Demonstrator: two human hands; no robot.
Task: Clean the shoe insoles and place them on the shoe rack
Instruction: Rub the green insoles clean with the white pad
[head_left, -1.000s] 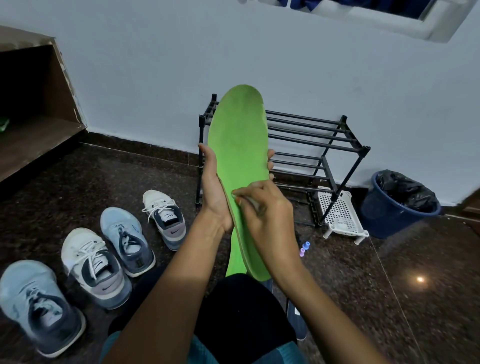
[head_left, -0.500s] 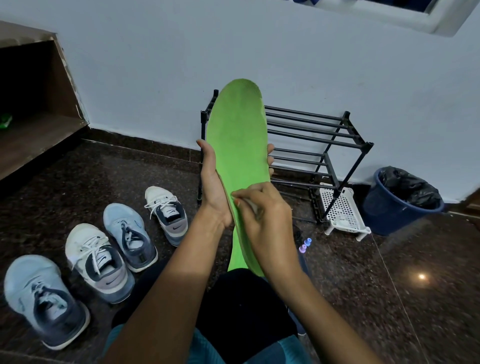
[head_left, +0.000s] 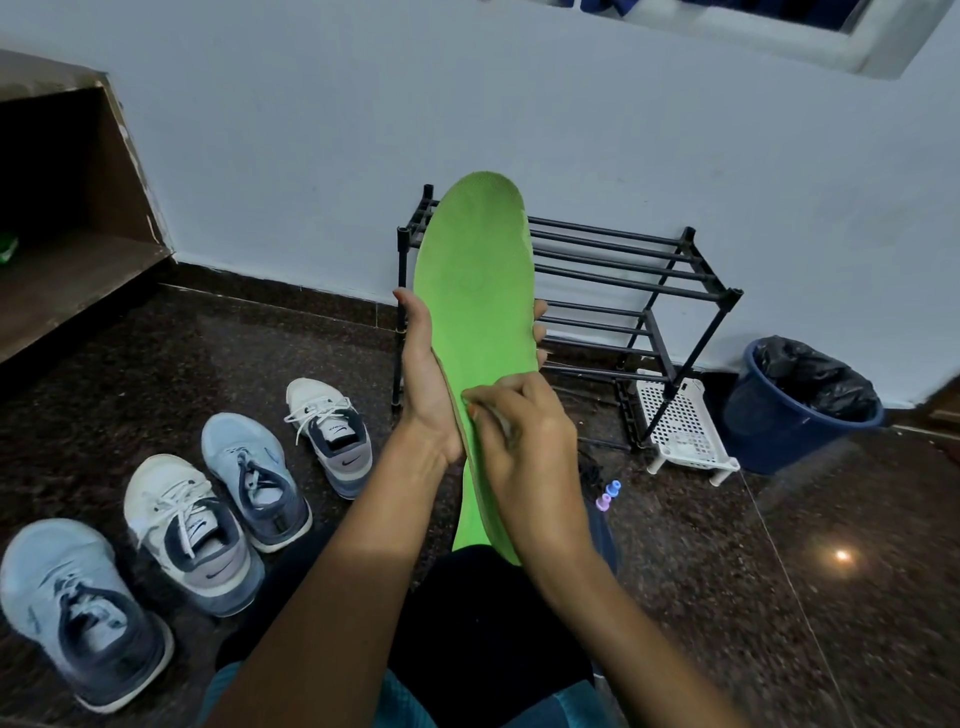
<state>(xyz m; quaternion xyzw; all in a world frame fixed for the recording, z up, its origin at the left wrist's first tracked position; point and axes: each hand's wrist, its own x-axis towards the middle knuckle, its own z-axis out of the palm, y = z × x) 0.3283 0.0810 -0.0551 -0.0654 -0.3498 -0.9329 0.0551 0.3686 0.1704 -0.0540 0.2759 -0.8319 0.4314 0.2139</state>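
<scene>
Head view: where's the insole (head_left: 475, 291)?
— Upright between both hands, long axis twelve to six, bright green, faintly scuffed. Left hand (head_left: 426, 384) grips it from behind; right hand (head_left: 524, 447) pinches what may be a pale wipe (head_left: 500, 417) against its lower half.
— And the shoe rack (head_left: 623, 270)?
— One o'clock, beyond it; right hand nearer.

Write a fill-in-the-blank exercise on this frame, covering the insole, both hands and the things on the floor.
The left hand holds a ____ insole upright.
The right hand presses a small pale cloth against it, in front of a ____ shoe rack.
On the floor to the left lie ____ shoes.
The ____ bin holds a black bag.
Missing words: green; black; four; blue.
</scene>
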